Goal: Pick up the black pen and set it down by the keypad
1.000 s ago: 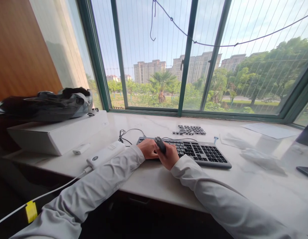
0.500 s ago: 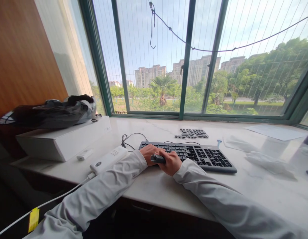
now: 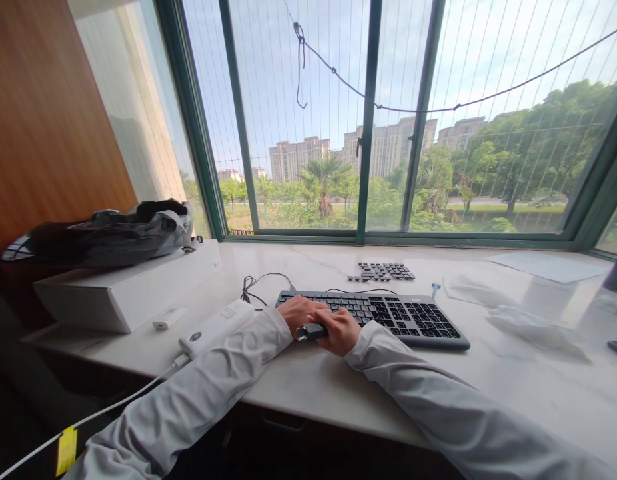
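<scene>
Pale marble formed the desk (image 3: 308, 380), which ran beneath a wide green-framed window (image 3: 368, 120) facing trees and apartment blocks. At the near left corner of a black keyboard (image 3: 388, 313), a small dark tool (image 3: 311, 331) lay roughly level between both hands. The right hand (image 3: 341, 330) was curled closed around its right end, fingers wrapped over the top. The left hand (image 3: 299, 312) rested just beside it, fingers bent and touching the tool's left end and the keyboard's edge; whether it actually gripped anything could not be determined. Both arms wore white sleeves. A cluster of loose black keycaps (image 3: 382, 271) lay behind the keyboard, apart from it, with a thin black cable (image 3: 256, 283) coiled to the left. A white power bank (image 3: 216, 327) with its white cord (image 3: 113, 407) sat near the left forearm. Further left, a flat white box (image 3: 128, 293) carried a dark bag (image 3: 98, 237). Crumpled clear plastic (image 3: 533, 323) and a paper sheet (image 3: 548, 265) lay to the right.
</scene>
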The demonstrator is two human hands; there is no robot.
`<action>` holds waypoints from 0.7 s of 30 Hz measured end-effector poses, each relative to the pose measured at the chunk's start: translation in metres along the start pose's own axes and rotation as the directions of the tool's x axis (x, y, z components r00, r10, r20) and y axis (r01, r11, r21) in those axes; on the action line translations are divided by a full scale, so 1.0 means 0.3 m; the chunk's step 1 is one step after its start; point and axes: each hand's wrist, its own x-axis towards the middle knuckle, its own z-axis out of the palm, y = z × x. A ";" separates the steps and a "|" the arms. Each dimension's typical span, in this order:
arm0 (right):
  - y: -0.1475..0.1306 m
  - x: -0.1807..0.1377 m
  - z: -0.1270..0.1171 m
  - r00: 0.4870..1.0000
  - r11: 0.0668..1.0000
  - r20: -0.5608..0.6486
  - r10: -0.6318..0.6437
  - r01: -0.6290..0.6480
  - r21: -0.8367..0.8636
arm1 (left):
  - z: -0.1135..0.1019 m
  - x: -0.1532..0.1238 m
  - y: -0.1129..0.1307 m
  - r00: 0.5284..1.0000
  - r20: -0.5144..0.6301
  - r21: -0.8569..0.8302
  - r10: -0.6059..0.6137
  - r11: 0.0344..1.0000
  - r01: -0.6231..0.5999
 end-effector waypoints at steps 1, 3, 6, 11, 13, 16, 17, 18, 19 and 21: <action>0.000 0.001 -0.002 1.000 1.000 -0.013 -0.010 0.010 0.003 | 0.000 0.000 0.000 1.000 -0.001 0.011 0.013 1.000 -0.013; 0.001 0.003 -0.006 0.999 0.999 -0.031 -0.035 0.036 0.009 | 0.002 -0.001 -0.002 0.999 -0.008 0.041 0.034 0.999 -0.034; 0.002 0.006 -0.011 0.996 0.997 -0.040 -0.077 0.078 0.023 | 0.009 0.000 -0.009 0.998 -0.017 0.067 0.055 0.996 -0.054; -0.007 0.018 -0.025 0.995 0.996 -0.046 -0.090 0.091 0.014 | 0.016 0.003 -0.011 0.996 -0.034 0.047 0.077 0.996 -0.076; -0.010 0.022 -0.032 0.994 0.995 -0.033 -0.100 0.100 -0.006 | 0.010 0.002 -0.002 0.997 -0.042 0.047 0.070 0.997 -0.068; -0.010 0.023 -0.037 0.989 0.989 -0.031 -0.145 0.145 0.000 | -0.003 -0.001 0.014 0.997 -0.043 0.054 0.060 0.997 -0.057; -0.009 0.022 -0.037 0.988 0.989 -0.044 -0.149 0.150 0.013 | -0.006 -0.002 0.018 0.997 -0.043 0.053 0.058 0.997 -0.056; -0.009 0.020 -0.037 0.988 0.989 -0.060 -0.141 0.143 0.033 | -0.007 -0.002 0.021 0.998 -0.043 0.047 0.050 0.998 -0.048; -0.009 0.019 -0.036 0.991 0.992 -0.079 -0.111 0.115 0.056 | -0.007 -0.003 0.022 0.998 -0.048 0.037 0.035 0.999 -0.033; -0.010 0.020 -0.035 0.991 0.995 -0.131 0.035 -0.022 0.099 | -0.002 -0.003 0.020 0.997 -0.073 0.021 -0.004 1.000 0.005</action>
